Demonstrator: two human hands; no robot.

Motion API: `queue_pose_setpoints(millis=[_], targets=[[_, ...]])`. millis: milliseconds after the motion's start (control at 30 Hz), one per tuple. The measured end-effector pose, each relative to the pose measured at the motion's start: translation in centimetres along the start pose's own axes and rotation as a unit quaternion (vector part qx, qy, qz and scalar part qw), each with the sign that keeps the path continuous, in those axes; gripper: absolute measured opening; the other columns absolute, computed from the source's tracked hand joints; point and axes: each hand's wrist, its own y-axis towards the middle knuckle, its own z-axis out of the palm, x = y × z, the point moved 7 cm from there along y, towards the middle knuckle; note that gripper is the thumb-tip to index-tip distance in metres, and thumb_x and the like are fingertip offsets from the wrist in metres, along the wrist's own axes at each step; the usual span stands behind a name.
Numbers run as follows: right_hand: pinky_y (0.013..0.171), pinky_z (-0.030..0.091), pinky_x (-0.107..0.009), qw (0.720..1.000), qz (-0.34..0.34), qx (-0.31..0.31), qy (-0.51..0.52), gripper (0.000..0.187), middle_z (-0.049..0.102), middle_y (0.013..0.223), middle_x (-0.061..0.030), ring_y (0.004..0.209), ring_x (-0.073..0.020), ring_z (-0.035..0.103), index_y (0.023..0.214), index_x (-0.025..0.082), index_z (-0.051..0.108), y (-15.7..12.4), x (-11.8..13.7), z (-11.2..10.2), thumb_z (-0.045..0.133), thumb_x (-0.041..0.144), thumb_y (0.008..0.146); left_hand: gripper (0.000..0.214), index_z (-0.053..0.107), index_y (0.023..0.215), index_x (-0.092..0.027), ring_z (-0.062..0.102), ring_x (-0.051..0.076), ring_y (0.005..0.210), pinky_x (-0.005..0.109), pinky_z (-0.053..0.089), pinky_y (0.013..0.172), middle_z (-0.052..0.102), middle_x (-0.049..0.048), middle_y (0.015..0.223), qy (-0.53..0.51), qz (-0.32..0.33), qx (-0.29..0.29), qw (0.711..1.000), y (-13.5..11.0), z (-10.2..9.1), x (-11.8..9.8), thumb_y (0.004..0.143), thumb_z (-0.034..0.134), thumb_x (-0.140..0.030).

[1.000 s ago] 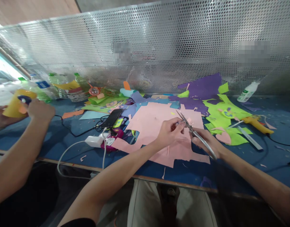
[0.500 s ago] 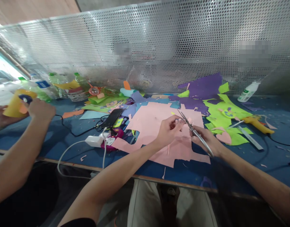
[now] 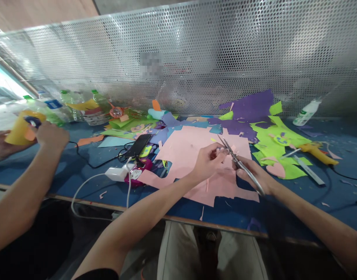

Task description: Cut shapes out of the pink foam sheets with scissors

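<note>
Scissors (image 3: pixel 233 155): above sheet (image 3: pixel 182 151); likely stiff; grip handles (image 3: pixel 253 179).
Right hand (image 3: pixel 260 175): fingers round handles.
Left hand (image 3: pixel 208 160): pinching scrap (image 3: pixel 218 150), probably light.

One pair of scissors (image 3: pixel 234 157), one yellow glue gun (image 3: pixel 319 153), three green bottle caps (image 3: pixel 94 91)

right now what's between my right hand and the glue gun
Head view: between right hand and glue gun, a pink heart cutout overlaps lime-green sheet.
</note>
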Motion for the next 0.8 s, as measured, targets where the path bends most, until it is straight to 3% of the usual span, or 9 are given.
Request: queue_pose_setpoints(millis=[200,467,633,800], targets=[[0.051,0.032,-0.026,1.000,0.011,0.006,0.013,0.042,0.043,0.064,0.0050,0.057,-0.0126,0.038,0.077,0.022,0.052,-0.08,0.24,0.09,0.057,0.063,0.086,0.039,0.068,0.086,-0.015,0.037,0.006,0.048,0.022,0.028,0.048,0.045,-0.0057,0.053,0.020,0.008,-0.006,1.000,0.15,-0.24,-0.05,0.092,0.065,-0.054],[0.050,0.031,-0.026,0.999,0.012,-0.051,-0.017,0.044,0.043,0.061,0.0045,0.055,-0.0120,0.036,0.071,0.022,0.051,0.15,0.40,-0.43,0.059,0.064,0.084,0.041,0.054,0.081,-0.017,0.057,0.008,0.058,0.021,0.048,0.053,0.066,0.0016,0.071,-0.061,-0.012,0.004,0.998,0.28,0.20,0.19,0.091,0.066,-0.055],[0.048,0.034,-0.025,0.999,0.031,-0.043,0.000,0.042,0.046,0.060,0.0038,0.053,-0.0126,0.040,0.075,0.022,0.053,-0.01,-0.14,-0.03,0.060,0.063,0.084,0.042,0.053,0.089,-0.018,0.054,0.007,0.053,0.021,0.047,0.051,0.065,-0.0002,0.072,-0.067,-0.015,-0.020,0.997,0.27,0.08,0.27,0.092,0.065,-0.058],[0.049,0.037,-0.027,0.998,0.029,-0.056,0.014,0.039,0.049,0.061,0.0026,0.052,-0.0136,0.044,0.079,0.022,0.055,-0.10,0.04,-0.03,0.060,0.060,0.086,0.041,0.052,0.089,-0.018,0.053,0.006,0.051,0.022,0.044,0.050,0.063,0.0004,0.076,-0.047,-0.015,0.005,0.999,-0.04,0.64,0.22,0.097,0.057,-0.057]])
